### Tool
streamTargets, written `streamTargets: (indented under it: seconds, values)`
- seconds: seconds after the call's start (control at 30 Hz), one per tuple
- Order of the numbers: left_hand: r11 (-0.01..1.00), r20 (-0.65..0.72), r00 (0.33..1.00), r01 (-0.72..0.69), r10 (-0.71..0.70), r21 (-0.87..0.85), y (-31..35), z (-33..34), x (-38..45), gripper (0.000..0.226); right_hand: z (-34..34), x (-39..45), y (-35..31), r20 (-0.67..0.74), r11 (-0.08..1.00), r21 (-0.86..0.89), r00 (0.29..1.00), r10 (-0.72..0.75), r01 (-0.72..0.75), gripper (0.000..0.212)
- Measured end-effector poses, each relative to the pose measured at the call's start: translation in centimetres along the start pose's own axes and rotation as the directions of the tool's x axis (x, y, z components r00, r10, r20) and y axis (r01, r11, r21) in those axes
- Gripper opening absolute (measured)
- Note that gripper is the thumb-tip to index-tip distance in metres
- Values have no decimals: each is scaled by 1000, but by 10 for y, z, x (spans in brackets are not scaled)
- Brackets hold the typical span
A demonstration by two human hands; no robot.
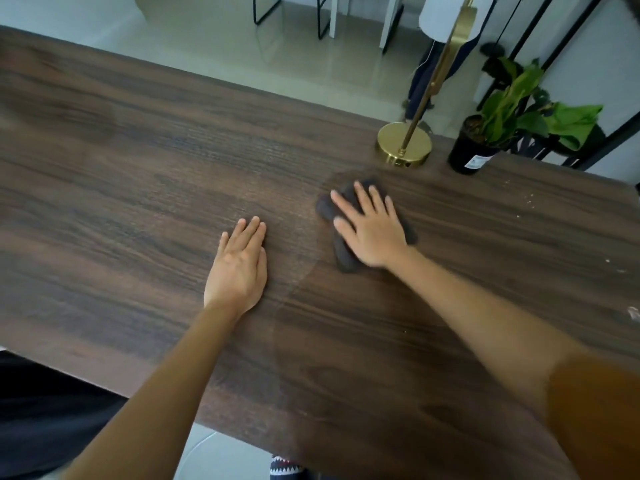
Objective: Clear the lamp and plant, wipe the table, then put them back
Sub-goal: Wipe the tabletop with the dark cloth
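A dark wooden table [138,174] fills most of the view. My right hand [370,230] lies flat with spread fingers on a dark grey cloth [341,258] pressed to the tabletop. A damp darker patch runs from the cloth toward the near edge. My left hand [240,265] rests palm down on the bare wood, holding nothing. A brass lamp [403,143] with a round base, slanted stem and white shade stands at the table's far edge, just beyond the cloth. Right of it sits a green plant in a black pot [467,154].
Pale crumbs [526,199] dot the table's right end. Beyond the far edge are a pale floor, black metal chair legs [323,19] and a black frame [588,143] behind the plant. A patterned shoe [285,469] shows below the near edge.
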State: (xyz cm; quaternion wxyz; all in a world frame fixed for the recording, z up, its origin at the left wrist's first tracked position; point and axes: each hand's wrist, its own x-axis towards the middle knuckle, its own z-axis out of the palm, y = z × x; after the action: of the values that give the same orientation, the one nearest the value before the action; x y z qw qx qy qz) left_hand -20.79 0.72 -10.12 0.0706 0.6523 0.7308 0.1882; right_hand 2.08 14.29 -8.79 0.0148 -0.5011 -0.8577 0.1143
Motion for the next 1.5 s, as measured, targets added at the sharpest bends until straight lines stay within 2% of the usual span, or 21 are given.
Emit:
streamTargets:
  seconds: [0.1,0.2,0.33,0.4,0.47,0.57,0.63,0.73,0.83,0.9,0.97,1.03,1.07,1.13,1.2,1.23,1.3,1.37,1.43,1.47,1.5]
  values:
    - [1000,9,1000,-5,5,-14,0,1,2,50,-7,68,-3,17,989,33,990,143,-143,55]
    - [997,-20,1000,-8,7,-75,-4,1,3,45,-4,68,-19,33,980,32,980,197,-198,55]
    - [972,-86,996,-11,-9,-234,-8,-6,1,42,26,-61,-75,-47,999,44,999,11,-9,56]
    - [970,-71,997,-19,2,-244,-7,-9,1,40,40,-158,-112,-65,990,37,989,-133,136,56]
    - [979,-40,999,-41,34,-202,-4,-8,1,39,46,-226,-127,-4,969,43,970,-242,242,55]
    - [982,-15,997,-79,78,-174,-2,-6,-3,39,38,-229,-102,30,935,32,935,-353,352,51]
    - [979,-12,995,-103,103,-176,-1,-6,-8,40,30,-184,-76,6,961,5,961,-275,275,51]
    - [974,-23,992,-126,124,-188,-1,-4,-24,40,12,-82,-39,-25,997,-2,997,79,-79,56]
    - [948,-85,995,-84,61,-306,-3,-8,-39,39,-1,-21,-41,36,922,67,925,379,-380,55]
    - [906,-132,991,-25,-34,-422,-4,-15,-44,39,14,-43,-74,20,932,74,935,354,-354,56]
    - [844,-117,989,12,-88,-535,-3,-21,-45,42,40,-109,-122,-65,989,56,988,142,-138,56]
    - [789,-69,993,37,-100,-613,0,-23,-47,45,60,-191,-160,-121,998,17,991,-65,68,53]
    - [769,-50,993,47,-102,-637,2,-24,-49,46,63,-224,-165,-110,992,17,987,-119,121,52]
    - [762,-18,995,65,-100,-644,7,-23,-51,47,59,-272,-140,-68,996,31,994,-81,83,49]
    - [831,31,997,74,-69,-551,14,-21,-49,50,48,-312,-83,-82,996,23,993,84,-82,49]
    - [883,59,998,56,-32,-466,20,-18,-48,51,42,-328,-51,-103,979,5,973,205,-205,50]
    - [961,119,990,-38,73,-275,36,-8,-53,55,29,-343,10,-103,879,2,874,475,-477,59]
    - [982,189,965,-172,184,-78,51,2,-60,57,14,-319,51,-77,714,46,710,700,-699,61]
    - [965,242,941,-258,239,51,58,7,-64,58,-3,-266,63,-32,527,129,527,849,-840,59]
    - [960,255,937,-267,239,81,58,7,-64,58,-8,-239,57,-1,489,143,494,870,-860,59]
    - [959,267,935,-266,232,100,57,7,-64,58,-7,-216,45,17,509,142,516,856,-849,59]
